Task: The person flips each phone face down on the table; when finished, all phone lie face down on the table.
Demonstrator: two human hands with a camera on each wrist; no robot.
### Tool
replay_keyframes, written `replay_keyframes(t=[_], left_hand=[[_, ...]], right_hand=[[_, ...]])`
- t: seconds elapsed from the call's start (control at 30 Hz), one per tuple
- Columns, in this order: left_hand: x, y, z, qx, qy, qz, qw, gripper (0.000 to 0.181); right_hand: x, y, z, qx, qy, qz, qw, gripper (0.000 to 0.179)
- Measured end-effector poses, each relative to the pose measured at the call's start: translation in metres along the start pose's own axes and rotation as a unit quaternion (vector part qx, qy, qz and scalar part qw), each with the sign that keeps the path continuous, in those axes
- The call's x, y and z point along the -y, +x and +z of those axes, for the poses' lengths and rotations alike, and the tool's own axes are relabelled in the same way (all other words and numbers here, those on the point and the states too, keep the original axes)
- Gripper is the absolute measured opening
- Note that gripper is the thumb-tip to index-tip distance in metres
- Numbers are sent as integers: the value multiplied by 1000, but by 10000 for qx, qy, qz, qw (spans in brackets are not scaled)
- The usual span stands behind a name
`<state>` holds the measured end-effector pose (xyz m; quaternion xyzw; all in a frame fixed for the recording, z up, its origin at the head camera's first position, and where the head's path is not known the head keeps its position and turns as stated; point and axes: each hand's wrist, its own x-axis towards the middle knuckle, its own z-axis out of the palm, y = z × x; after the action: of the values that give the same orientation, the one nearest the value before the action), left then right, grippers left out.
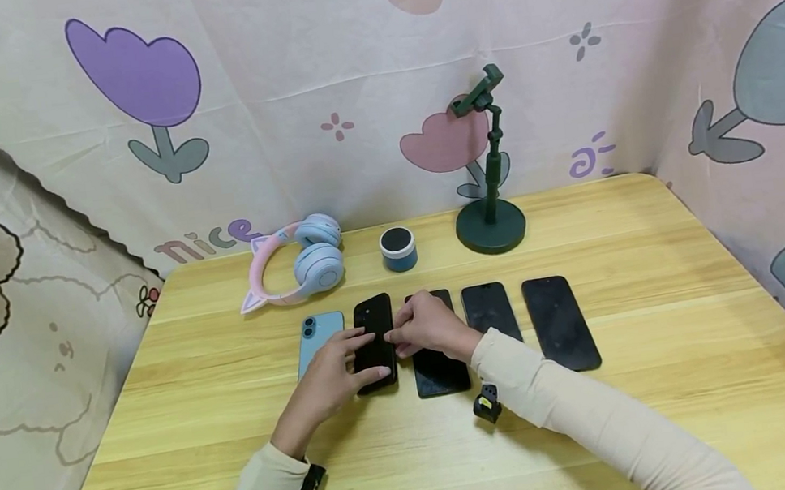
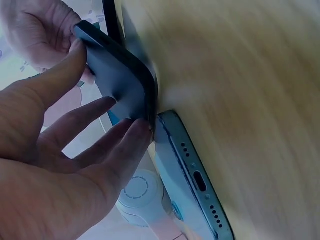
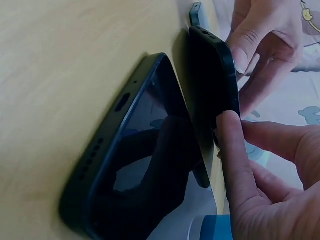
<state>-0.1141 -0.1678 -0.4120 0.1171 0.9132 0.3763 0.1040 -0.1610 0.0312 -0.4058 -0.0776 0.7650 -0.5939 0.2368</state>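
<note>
A black phone [image 1: 374, 353] is tilted up off the table on one long edge, its back with the camera lenses facing up. My left hand [image 1: 328, 377] holds it across its width, with the thumb near the lower corner and fingers on the far edge. At its right long edge, my right hand [image 1: 428, 325] pinches the phone between thumb and fingers. To the left lies a light blue phone [image 1: 325, 324], back up, partly behind the left hand. Just right is a phone with a dark screen [image 1: 442, 376], partly covered by the right hand.
Two more dark-screened phones [image 1: 490, 308] [image 1: 561, 324] lie further right in the row. Behind stand cat-ear headphones [image 1: 318, 267], a small blue-and-white round speaker-like object [image 1: 399, 251] and a dark green phone stand [image 1: 491, 226]. A printed curtain hangs behind the table.
</note>
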Motion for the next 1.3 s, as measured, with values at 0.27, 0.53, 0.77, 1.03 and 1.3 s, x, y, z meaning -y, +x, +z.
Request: replay_keyframes(t=[0.27, 0.53, 0.77, 1.03, 1.3], left_hand=[[-2, 0, 0, -57, 452, 1, 9990, 60], [-3, 1, 1, -31, 764, 18, 9971, 61], [-4, 0, 1, -23, 875, -42, 9961, 62], [-6, 1, 0, -1, 952, -134, 9954, 62], [-7, -1, -1, -10, 965, -191, 9952, 61]], right_hand=[[-3, 1, 1, 36, -487, -132, 9987, 8], [-1, 1, 0, 210, -768, -46, 9968, 7], [2, 2, -1, 392, -866, 65, 9954, 10], [3, 3, -2, 447, -953, 53, 9944, 15], [8, -1, -7, 514, -856, 45, 9950, 34]])
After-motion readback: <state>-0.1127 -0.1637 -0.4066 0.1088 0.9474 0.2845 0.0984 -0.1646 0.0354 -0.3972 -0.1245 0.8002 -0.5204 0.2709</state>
